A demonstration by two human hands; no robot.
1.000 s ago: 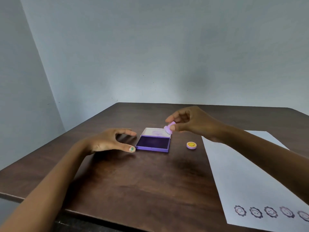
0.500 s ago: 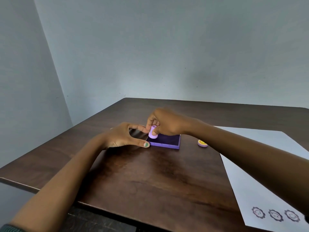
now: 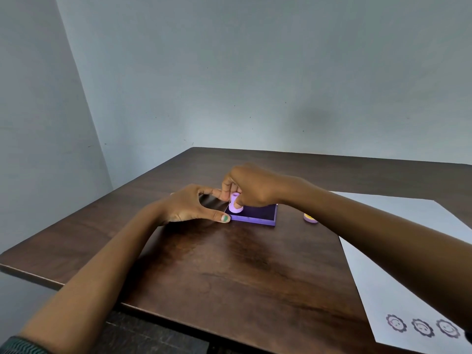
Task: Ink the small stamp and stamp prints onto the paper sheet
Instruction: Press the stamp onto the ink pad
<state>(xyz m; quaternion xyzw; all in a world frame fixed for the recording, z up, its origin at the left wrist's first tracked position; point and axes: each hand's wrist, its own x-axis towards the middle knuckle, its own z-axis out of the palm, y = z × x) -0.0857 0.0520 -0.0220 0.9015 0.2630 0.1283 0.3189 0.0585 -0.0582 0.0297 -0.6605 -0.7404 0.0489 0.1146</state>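
Observation:
My right hand (image 3: 251, 186) pinches a small lilac stamp (image 3: 235, 207) and holds it upright on the left end of the dark pad of a purple ink pad (image 3: 258, 216). My left hand (image 3: 189, 205) rests on the table just left of the pad, its thumb and forefinger spread against the pad's left edge. The white paper sheet (image 3: 398, 241) lies to the right, partly under my right forearm. Three flower-face prints (image 3: 421, 327) show along its near edge.
A small round cap (image 3: 310, 218), lilac with a yellow top, lies on the dark wooden table (image 3: 229, 272) between the ink pad and the paper. The table's near edge runs diagonally at lower left. Grey walls stand behind.
A second ago my right hand held the stamp above the open pad; it came down onto the pad's left end. My left hand closed in against the pad. The view shifted left.

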